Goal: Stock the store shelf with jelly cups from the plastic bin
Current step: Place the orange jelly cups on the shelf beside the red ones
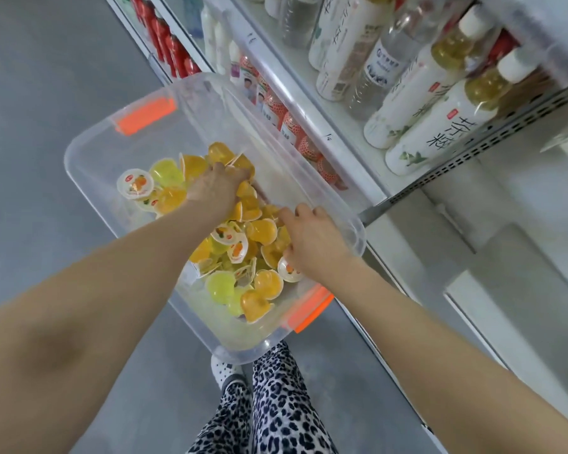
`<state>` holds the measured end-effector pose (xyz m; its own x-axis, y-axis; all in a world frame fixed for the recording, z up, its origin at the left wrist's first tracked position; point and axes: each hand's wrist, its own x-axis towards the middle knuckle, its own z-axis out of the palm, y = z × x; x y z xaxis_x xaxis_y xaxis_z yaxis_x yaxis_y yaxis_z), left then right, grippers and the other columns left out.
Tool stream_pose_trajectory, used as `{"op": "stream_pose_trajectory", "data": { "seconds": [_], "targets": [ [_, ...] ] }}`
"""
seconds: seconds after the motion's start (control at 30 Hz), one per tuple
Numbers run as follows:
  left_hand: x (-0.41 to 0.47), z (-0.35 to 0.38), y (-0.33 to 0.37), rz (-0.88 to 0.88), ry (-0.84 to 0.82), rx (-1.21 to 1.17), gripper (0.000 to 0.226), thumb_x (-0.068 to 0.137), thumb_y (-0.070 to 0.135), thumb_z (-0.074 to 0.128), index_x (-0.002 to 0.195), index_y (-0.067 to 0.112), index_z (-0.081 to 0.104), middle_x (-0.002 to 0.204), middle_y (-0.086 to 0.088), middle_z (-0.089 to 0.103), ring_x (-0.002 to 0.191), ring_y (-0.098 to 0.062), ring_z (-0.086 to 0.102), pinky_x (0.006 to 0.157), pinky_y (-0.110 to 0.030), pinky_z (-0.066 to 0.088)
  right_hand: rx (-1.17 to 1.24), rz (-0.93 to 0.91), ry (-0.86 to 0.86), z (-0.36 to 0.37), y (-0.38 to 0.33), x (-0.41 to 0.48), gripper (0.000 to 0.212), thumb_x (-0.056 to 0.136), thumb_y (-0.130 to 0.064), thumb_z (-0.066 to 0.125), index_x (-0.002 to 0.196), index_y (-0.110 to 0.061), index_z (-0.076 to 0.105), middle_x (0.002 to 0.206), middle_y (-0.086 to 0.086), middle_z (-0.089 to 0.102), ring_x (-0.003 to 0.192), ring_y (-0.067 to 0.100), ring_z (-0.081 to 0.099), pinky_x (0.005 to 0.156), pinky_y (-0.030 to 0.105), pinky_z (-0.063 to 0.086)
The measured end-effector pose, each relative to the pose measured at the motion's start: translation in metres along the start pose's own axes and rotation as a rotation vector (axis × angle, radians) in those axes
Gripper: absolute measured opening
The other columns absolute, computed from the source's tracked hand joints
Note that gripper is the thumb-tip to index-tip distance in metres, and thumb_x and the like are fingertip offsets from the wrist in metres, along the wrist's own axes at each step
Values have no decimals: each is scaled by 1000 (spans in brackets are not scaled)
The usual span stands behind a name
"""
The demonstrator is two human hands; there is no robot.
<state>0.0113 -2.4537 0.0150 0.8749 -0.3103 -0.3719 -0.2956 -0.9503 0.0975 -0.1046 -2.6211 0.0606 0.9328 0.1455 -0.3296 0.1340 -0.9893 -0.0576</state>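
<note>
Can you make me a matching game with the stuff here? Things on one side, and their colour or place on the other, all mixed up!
Things:
1 cups
2 bin
3 trousers
4 bottles

Colour or place:
A clear
B on the shelf
C leopard print
D yellow and orange

Pairs: 1-D, 2-A, 3-C, 4-B

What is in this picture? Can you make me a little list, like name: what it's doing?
bin: clear plastic bin with orange latches, beside the shelf
inside: orange and yellow plastic jelly cups, piled loose
left hand: left hand in the bin, fingers curled round cups
right hand: right hand in the bin, on the cups; grip unclear
shelf: white store shelf, holding white-labelled drink bottles
</note>
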Motion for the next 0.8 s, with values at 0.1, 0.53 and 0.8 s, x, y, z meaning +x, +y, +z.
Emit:
{"op": "stream_pose_trajectory", "data": {
  "seconds": [0.1, 0.53, 0.8],
  "targets": [
    [-9, -3, -5, 34, 35, -54, 38, 92, 16, 63, 123, 27, 45, 116, -16, 47, 99, -38, 56, 71, -40, 44, 48, 4, 18, 0, -3, -2, 55, 81, -23, 59, 134, -17, 44, 116, 9, 50, 93, 36, 56, 72, 38, 44],
    [-113, -50, -24, 36, 190, -241, 39, 77, 29, 73, 102, 26, 44, 95, -1, 54, 81, -24, 54, 61, -31, 34, 264, 27, 263, -30, 2, -42, 41, 78, -24, 66, 117, -13, 56, 112, 10, 57, 105, 30, 53, 82, 38, 49],
    [-165, -95, 24, 259, 289, -456, 73, 73, 28, 78, 135, 17, 41, 133, -8, 56, 115, -29, 56, 88, -36, 45, 286, 92, 502, -87, 25, -136, 43, 84, -22, 66, 125, -9, 61, 106, 16, 57, 102, 36, 53, 89, 37, 43]
  ]
}}
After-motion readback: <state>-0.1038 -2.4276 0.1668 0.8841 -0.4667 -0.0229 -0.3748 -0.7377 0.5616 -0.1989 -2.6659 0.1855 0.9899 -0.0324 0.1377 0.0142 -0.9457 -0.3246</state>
